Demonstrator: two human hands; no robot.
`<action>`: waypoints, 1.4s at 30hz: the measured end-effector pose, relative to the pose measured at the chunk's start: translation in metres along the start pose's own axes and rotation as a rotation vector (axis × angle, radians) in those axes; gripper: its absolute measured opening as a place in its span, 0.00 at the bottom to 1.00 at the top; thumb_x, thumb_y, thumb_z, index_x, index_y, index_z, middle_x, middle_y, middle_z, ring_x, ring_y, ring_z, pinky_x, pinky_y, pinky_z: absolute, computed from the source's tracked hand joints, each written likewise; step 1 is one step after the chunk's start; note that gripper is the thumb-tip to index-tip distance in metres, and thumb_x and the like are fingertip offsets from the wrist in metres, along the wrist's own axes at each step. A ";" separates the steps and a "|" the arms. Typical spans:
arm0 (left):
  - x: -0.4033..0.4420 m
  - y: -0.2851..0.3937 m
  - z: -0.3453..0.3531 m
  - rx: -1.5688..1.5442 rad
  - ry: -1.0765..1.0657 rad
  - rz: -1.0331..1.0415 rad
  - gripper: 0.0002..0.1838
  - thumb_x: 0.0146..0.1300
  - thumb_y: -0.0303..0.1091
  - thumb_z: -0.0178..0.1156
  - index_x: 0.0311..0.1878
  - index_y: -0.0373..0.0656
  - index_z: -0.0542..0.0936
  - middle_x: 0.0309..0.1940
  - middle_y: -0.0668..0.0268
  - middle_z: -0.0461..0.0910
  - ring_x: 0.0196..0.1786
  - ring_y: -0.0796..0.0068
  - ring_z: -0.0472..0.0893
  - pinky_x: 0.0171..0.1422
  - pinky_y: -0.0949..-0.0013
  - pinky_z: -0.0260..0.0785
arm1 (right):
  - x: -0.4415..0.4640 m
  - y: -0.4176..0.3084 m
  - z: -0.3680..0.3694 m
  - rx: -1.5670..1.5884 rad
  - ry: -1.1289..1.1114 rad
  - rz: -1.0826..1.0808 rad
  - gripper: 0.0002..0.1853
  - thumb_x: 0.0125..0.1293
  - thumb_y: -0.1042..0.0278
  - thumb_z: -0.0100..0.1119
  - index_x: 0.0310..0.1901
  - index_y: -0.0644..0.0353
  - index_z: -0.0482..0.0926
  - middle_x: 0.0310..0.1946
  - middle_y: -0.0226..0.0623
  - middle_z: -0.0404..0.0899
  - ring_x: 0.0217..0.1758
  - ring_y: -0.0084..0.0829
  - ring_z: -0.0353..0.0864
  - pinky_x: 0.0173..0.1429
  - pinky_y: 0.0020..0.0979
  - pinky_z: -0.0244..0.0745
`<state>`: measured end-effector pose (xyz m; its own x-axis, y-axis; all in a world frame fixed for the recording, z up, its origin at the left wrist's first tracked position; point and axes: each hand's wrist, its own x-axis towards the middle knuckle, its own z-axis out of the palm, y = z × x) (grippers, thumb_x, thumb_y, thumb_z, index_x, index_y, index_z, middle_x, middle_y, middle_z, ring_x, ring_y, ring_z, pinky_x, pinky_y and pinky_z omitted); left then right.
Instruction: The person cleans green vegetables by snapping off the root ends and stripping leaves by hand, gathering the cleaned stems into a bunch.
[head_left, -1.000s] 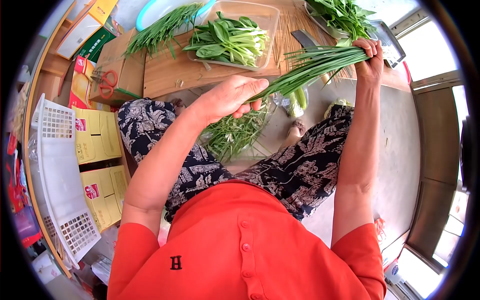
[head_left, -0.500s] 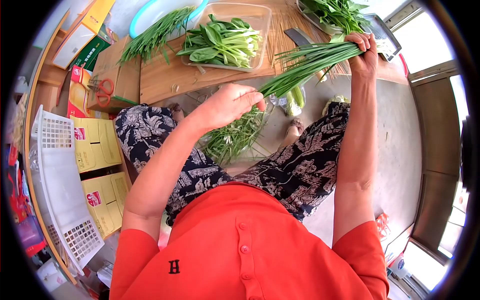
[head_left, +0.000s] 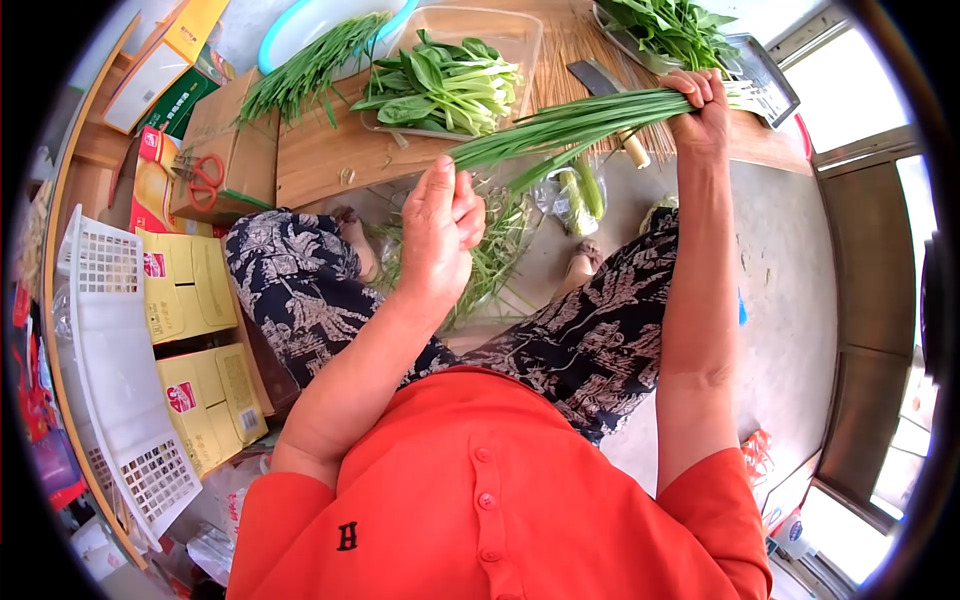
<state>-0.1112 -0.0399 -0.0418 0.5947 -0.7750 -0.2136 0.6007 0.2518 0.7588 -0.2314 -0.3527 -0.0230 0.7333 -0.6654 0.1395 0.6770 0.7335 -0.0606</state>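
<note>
My right hand (head_left: 701, 112) is closed around the white stem ends of a bunch of garlic chives (head_left: 590, 118), raised above the table's front edge. The long green leaves stretch leftward, and a few droop from the middle. My left hand (head_left: 440, 225) is curled, with its thumb up at the leaf tips; whether a leaf is pinched in it is hidden. Below lies a heap of loose leaves and trimmings (head_left: 490, 255) on the floor between my feet. Behind the bunch, a cleaver (head_left: 597, 78) with a wooden handle rests on the table.
On the wooden table (head_left: 320, 160) stand a clear tub (head_left: 530, 60) of leafy greens (head_left: 440, 85), a blue-rimmed basin (head_left: 275, 45) with more chives (head_left: 315, 72), and a tray of greens (head_left: 675, 35). Scissors (head_left: 206, 182) hang at a cardboard box (head_left: 240, 150). Bagged vegetables (head_left: 580, 200) lie on the floor.
My left hand has turned upright and shifted to the leaf tips, slightly left. My right hand has moved a little left and down with the chives, which now lie more level.
</note>
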 end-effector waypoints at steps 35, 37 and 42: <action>0.015 0.027 -0.096 1.358 0.137 0.429 0.15 0.59 0.35 0.61 0.48 0.38 0.81 0.33 0.59 0.81 0.33 0.63 0.79 0.41 0.66 0.70 | -0.003 -0.024 -0.017 0.076 0.176 -0.227 0.19 0.72 0.60 0.44 0.21 0.54 0.62 0.12 0.23 0.55 0.14 0.23 0.56 0.30 0.31 0.68; 0.014 0.048 -0.066 1.246 0.185 0.500 0.08 0.58 0.31 0.62 0.36 0.36 0.82 0.29 0.60 0.79 0.32 0.67 0.78 0.37 0.67 0.69 | 0.002 -0.020 -0.015 0.088 0.142 -0.204 0.18 0.72 0.60 0.45 0.22 0.54 0.62 0.12 0.24 0.55 0.14 0.23 0.56 0.30 0.31 0.68; 0.011 0.069 0.020 1.168 -0.020 0.895 0.04 0.53 0.24 0.66 0.32 0.38 0.80 0.30 0.69 0.73 0.32 0.80 0.73 0.36 0.76 0.66 | 0.003 -0.009 -0.017 0.071 0.165 -0.234 0.18 0.72 0.61 0.45 0.23 0.56 0.63 0.12 0.26 0.56 0.14 0.25 0.55 0.31 0.32 0.68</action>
<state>-0.0741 -0.0421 0.0202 0.5144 -0.6267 0.5853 -0.7242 0.0480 0.6879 -0.2344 -0.3639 -0.0391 0.5620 -0.8268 -0.0217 0.8271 0.5615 0.0247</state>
